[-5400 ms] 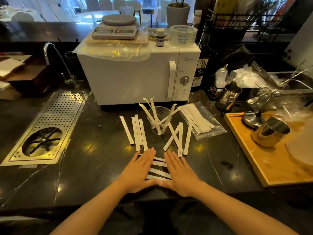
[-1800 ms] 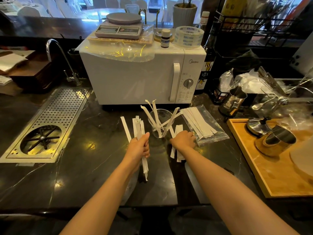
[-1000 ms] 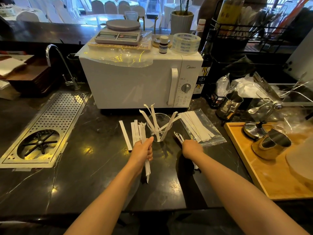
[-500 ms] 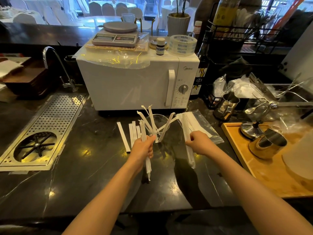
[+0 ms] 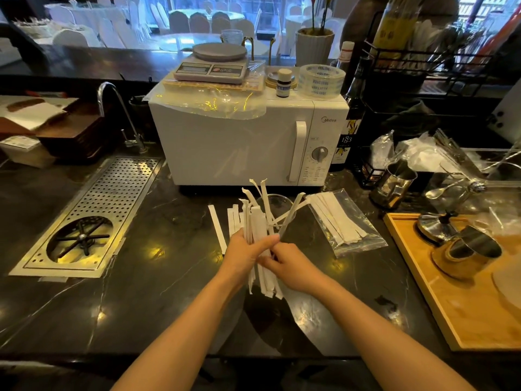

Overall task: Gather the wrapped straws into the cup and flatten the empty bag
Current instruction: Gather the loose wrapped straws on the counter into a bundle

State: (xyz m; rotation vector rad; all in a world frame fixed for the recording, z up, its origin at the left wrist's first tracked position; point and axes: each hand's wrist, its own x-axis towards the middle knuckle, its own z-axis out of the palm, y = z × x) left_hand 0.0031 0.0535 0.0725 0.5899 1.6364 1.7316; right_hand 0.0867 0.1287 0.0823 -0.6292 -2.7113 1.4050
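My left hand (image 5: 244, 252) grips an upright bundle of white wrapped straws (image 5: 258, 225) above the dark counter, just in front of the clear cup (image 5: 277, 203). My right hand (image 5: 287, 265) pinches the lower part of the same bundle, touching the left hand. The cup stands before the microwave with several straws leaning out of it. A few loose straws (image 5: 217, 228) lie flat to the left of the cup. The clear plastic bag (image 5: 349, 221) lies to the right of the cup with several straws still inside it.
A white microwave (image 5: 239, 145) stands right behind the cup. A metal drain grate (image 5: 93, 218) is set into the counter at left. A wooden tray (image 5: 462, 292) with steel pots sits at right, and a steel jug (image 5: 393, 184) beyond the bag.
My right hand has swung left from beside the bag, bringing its straws to the left hand's bundle. Both hands now hold one thicker bundle together.
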